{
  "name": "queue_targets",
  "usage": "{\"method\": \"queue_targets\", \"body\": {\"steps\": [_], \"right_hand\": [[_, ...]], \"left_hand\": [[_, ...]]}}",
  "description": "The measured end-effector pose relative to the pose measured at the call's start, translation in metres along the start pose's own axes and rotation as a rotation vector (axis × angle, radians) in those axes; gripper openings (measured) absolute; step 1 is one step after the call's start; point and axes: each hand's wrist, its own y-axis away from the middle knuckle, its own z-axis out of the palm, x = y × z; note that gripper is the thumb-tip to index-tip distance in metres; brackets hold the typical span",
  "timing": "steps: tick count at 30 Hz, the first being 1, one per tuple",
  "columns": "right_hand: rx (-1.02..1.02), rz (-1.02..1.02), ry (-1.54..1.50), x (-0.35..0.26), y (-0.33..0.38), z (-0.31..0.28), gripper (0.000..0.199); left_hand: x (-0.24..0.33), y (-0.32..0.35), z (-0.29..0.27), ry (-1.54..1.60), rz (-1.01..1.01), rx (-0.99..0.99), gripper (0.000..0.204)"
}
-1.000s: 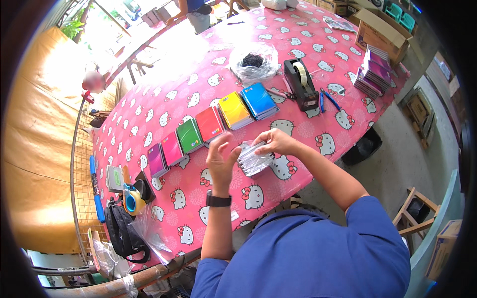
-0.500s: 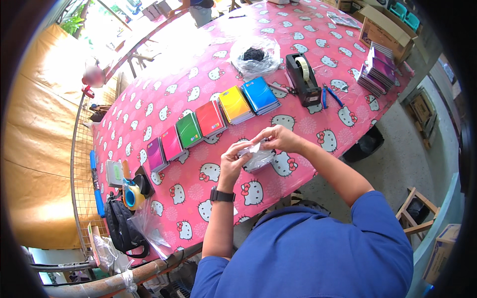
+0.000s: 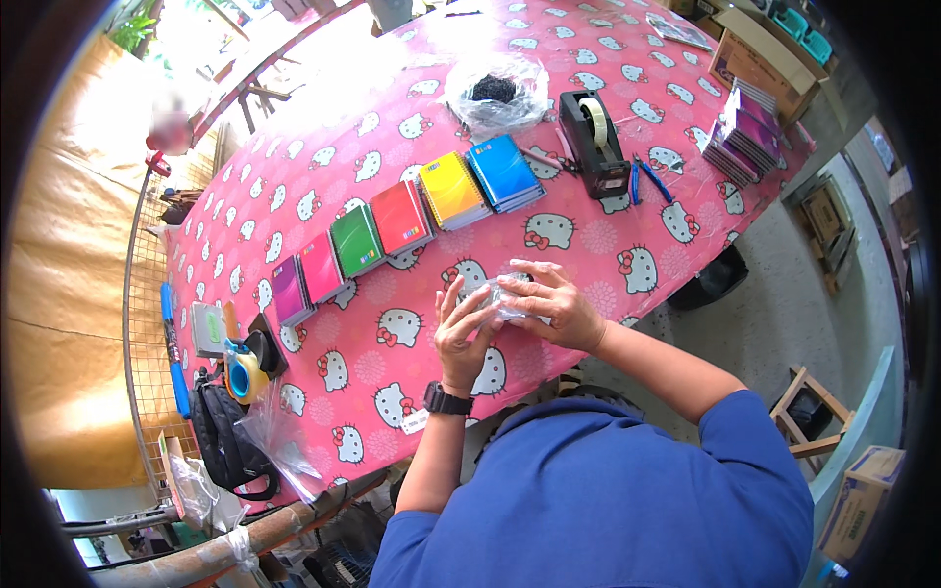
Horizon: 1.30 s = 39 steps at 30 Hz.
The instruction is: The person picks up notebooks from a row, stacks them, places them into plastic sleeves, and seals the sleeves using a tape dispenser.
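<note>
A clear plastic-wrapped packet (image 3: 505, 300) is between my two hands, near the table's front edge; what lies inside is mostly hidden. My left hand (image 3: 461, 338) grips its left side, fingers bent and partly spread. From the right, my right hand (image 3: 557, 309) holds it with the fingers curled over the top. Beyond my hands, small spiral notebooks lie in a slanting row: a purple one (image 3: 292, 291), a pink one (image 3: 321, 267), a green one (image 3: 357, 241), a red one (image 3: 402, 218), a yellow one (image 3: 451, 190) and a blue one (image 3: 503, 171).
A black tape dispenser (image 3: 595, 147) stands beside blue-handled pliers (image 3: 649, 181). Behind is a plastic bag (image 3: 498, 96) with black contents. Stacked purple notebooks (image 3: 745, 137) and an open carton (image 3: 760, 59) are far right. At left lie a tape roll (image 3: 241, 372) and black backpack (image 3: 223, 431).
My fingers have gone from pinching the gathered plastic on top to lying around the packet's sides. The view has shifted slightly, moving the table items a little left.
</note>
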Motion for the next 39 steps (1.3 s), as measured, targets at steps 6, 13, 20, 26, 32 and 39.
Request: {"method": "queue_targets", "body": {"steps": [6,13,20,26,32,39], "right_hand": [[0.058,0.198,-0.062,-0.015,-0.012,0.006,0.017],[0.057,0.621,-0.226,-0.015,-0.039,0.005,0.025],[-0.25,0.868,-0.587,0.018,-0.051,-0.001,0.022],[-0.252,0.672,-0.531,0.034,-0.052,-0.007,0.018],[0.579,0.891,0.251,0.205,0.001,-0.111,0.024],[0.391,0.943,0.268,0.232,-0.013,-0.091,0.023]], "left_hand": [[0.007,-0.004,0.004,0.029,-0.115,0.146,0.01],[0.011,-0.025,0.0,-0.027,-0.216,0.122,0.075],[0.013,0.006,0.008,-0.138,0.011,0.466,0.06],[0.032,0.024,0.007,-0.496,-0.018,-0.181,0.074],[0.04,0.018,0.01,-0.475,-0.026,-0.196,0.079],[0.042,0.019,0.005,-0.468,-0.104,-0.234,0.08]]}}
